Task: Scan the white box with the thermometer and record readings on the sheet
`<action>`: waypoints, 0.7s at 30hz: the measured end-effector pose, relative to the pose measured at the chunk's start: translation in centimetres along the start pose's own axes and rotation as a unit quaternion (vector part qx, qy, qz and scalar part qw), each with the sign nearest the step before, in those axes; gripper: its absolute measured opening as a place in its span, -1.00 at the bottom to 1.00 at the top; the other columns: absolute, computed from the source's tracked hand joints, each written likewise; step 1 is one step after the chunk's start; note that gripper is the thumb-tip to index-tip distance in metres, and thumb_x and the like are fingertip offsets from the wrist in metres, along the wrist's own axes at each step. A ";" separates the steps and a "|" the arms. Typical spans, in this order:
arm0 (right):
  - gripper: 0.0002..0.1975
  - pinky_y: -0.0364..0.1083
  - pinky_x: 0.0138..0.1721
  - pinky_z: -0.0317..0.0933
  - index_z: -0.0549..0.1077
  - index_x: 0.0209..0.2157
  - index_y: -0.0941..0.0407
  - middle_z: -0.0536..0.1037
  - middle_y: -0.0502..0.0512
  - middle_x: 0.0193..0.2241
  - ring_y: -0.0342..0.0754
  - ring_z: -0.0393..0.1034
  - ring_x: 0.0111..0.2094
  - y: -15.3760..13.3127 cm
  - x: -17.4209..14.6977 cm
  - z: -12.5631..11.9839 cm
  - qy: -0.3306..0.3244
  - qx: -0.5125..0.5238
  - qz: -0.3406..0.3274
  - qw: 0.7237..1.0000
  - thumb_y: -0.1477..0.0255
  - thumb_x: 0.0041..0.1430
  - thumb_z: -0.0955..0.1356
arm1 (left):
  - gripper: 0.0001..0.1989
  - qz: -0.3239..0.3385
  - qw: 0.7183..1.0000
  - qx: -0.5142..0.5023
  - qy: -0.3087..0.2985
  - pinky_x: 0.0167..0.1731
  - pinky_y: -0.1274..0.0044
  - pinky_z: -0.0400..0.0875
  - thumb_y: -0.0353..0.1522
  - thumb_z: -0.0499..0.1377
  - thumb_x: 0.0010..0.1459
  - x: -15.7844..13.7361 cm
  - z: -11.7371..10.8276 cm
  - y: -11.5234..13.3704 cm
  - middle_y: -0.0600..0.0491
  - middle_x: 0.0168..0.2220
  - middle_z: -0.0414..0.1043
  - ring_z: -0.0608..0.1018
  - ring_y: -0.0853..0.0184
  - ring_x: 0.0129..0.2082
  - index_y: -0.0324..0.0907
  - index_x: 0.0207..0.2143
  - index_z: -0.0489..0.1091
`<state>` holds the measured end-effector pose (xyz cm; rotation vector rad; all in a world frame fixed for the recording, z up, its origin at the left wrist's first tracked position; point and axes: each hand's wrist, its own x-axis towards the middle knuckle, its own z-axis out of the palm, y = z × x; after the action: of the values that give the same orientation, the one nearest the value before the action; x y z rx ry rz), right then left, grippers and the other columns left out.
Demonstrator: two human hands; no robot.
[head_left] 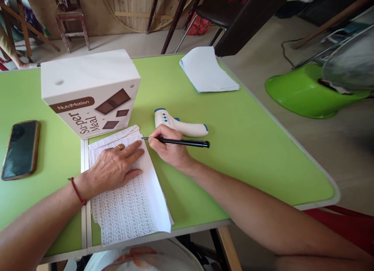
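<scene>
My left hand (118, 163) lies flat with its fingers spread on a sheet of paper (125, 212) covered in rows of handwriting. A ring and a red bracelet show on that hand and wrist. In my right hand (169, 148) is a black pen (187, 141), held in a pinch. Its tip is at the paper's upper right edge, just past my left fingertips. The paper's top part is folded over. Behind my right hand lies a white and blue infrared thermometer (187, 127). A white NutriMotion box (90, 95) stands right behind the paper.
A phone (21, 150) lies at the left on the green table (248, 162). Folded white sheets (207, 70) rest near the far edge. A bright green basin (304, 93) and a wooden chair (70, 17) stand beyond. At the far left, part of another person shows.
</scene>
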<state>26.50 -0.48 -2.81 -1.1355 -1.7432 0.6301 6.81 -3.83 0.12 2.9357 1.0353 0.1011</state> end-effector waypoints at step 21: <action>-0.86 -0.18 -0.63 0.03 0.22 -0.60 0.06 0.28 -0.13 -0.72 -0.22 0.09 -0.68 0.1 0.1 0.0 0.022 0.008 0.023 0.999 0.51 -0.05 0.28 | -0.56 0.001 1.000 -0.001 0.003 -0.37 0.32 0.52 -0.15 0.00 0.31 0.0 0.1 -0.1 -0.01 0.25 0.10 0.50 0.19 -0.24 -0.22 0.11 0.25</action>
<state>26.54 -0.38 -2.88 -1.1728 -1.6770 0.6410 6.74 -3.77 0.03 2.9354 1.0330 0.1109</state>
